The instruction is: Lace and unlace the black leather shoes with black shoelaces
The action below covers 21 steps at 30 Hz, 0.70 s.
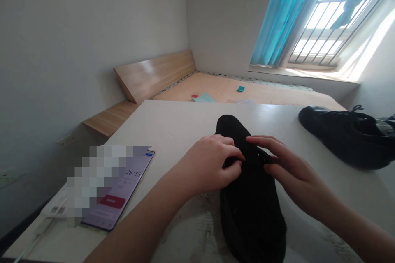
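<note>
A black shoe (pixel 253 205) lies on the white table in front of me, toe pointing away and heel toward me. My left hand (pixel 217 160) rests on its left side, fingers curled and pinched at the middle of the upper. At the opposite side, my right hand (pixel 285 160) grips the eyelet flap, with the index finger stretched onto the upper and the thumb lower at the edge. A few small eyelet holes show near the right fingers. What the left fingertips pinch is partly hidden against the dark material.
A second black shoe (pixel 342 135) with laces stands at the table's right. On the left lies a phone (pixel 120 197) beside a blurred-out white object and a cable (pixel 33 238). Behind the white table (pixel 173 119) is a wooden bed (pixel 222 82) with small coloured items.
</note>
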Each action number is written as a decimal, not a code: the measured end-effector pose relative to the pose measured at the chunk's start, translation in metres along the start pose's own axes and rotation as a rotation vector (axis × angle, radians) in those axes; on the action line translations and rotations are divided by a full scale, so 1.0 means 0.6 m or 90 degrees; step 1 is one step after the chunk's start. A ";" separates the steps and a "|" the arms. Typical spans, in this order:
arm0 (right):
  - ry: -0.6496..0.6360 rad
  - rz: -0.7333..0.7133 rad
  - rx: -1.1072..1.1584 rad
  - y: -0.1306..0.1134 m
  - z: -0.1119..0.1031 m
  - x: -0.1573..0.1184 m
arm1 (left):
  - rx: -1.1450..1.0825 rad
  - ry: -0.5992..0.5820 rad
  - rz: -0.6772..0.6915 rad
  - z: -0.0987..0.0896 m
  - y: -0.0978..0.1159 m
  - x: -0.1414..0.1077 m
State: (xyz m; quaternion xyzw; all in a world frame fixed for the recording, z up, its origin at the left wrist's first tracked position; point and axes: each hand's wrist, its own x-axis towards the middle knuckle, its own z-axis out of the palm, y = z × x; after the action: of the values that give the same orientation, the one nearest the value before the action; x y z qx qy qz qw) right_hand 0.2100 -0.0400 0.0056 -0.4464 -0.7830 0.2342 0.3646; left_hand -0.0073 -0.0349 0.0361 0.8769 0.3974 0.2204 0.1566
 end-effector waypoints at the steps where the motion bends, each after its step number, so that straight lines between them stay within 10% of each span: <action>1: 0.003 0.015 0.022 0.001 0.000 -0.002 | 0.005 -0.004 0.006 0.001 0.000 0.000; 7: -0.042 0.071 0.104 0.010 -0.006 -0.014 | 0.029 -0.016 0.017 0.004 0.002 -0.004; 15: -0.040 0.066 -0.346 0.125 -0.049 -0.025 | -0.006 -0.012 0.017 0.006 0.003 -0.003; 21: -0.149 0.087 -0.385 0.162 -0.043 -0.040 | -0.010 -0.014 0.029 0.006 0.002 -0.003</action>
State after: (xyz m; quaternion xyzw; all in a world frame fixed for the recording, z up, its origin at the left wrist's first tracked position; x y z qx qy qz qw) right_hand 0.2896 -0.0123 -0.0539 -0.5557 -0.8219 0.0646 0.1068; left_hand -0.0057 -0.0373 0.0329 0.8867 0.3740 0.2174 0.1629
